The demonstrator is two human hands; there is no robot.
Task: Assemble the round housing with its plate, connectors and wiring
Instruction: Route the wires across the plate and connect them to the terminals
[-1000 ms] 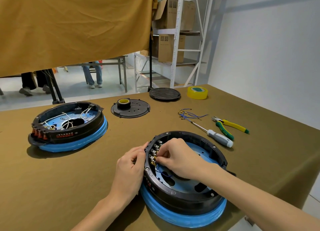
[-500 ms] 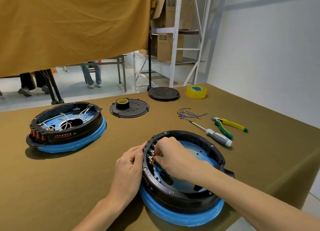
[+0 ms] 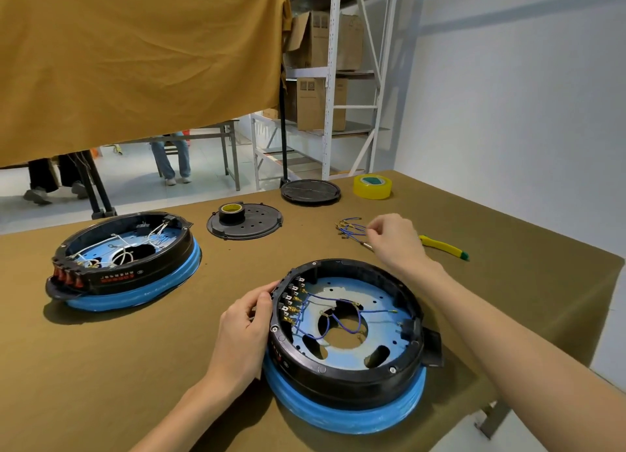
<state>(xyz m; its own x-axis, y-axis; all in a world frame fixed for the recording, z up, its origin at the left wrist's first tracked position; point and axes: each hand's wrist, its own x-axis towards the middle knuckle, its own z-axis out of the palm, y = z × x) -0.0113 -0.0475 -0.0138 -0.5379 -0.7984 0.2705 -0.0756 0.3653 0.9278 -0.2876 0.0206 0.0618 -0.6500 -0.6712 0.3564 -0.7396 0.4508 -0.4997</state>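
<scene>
- Head view: the round housing sits at the near edge of the table on a blue ring; inside lie its blue plate, a row of connectors and blue wires.
- The left hand rests curled against the housing's rim.
- The right hand pinches at the loose wire bundle beyond the housing.
- A second housing holds white wiring.
- Black discs, yellow tape and pliers lie on the brown cloth; shelving stands behind.
</scene>
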